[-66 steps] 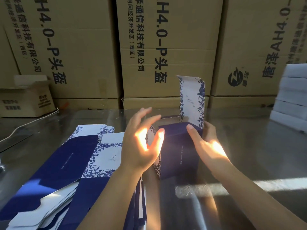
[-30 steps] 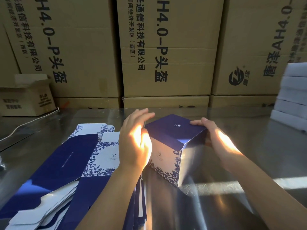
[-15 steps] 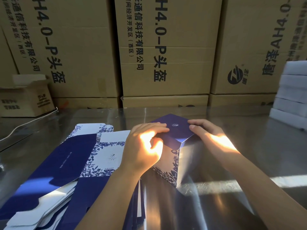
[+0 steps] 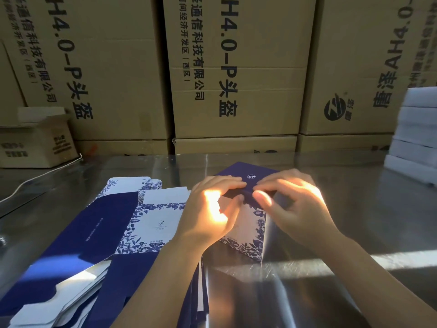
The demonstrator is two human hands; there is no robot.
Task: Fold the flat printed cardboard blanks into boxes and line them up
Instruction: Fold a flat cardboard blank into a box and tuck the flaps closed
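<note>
Beyond your left hand point(image 4: 210, 209), the left carton point(image 4: 106, 55) and middle carton point(image 4: 248, 55) are showing "H4.0-P头盔" and "有限公司". Beyond your right hand point(image 4: 293, 204), the right carton point(image 4: 354, 55) is showing "AH" upside down. The box point(image 4: 246, 237) print is staying unreadable.

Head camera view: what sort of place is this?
Likely a warehouse packing room: stacked shipping cartons line the back, and flat printed blanks lie piled on a metal table beside a blue box.

1 head-worn wide-angle view, set at the near edge of the metal tabletop point(image 4: 366, 221), looking forward and down, close above the left hand point(image 4: 210, 209), right hand point(image 4: 298, 209) and box point(image 4: 246, 235), facing the far edge and the stacked brown cartons point(image 4: 236, 67) beyond
</note>
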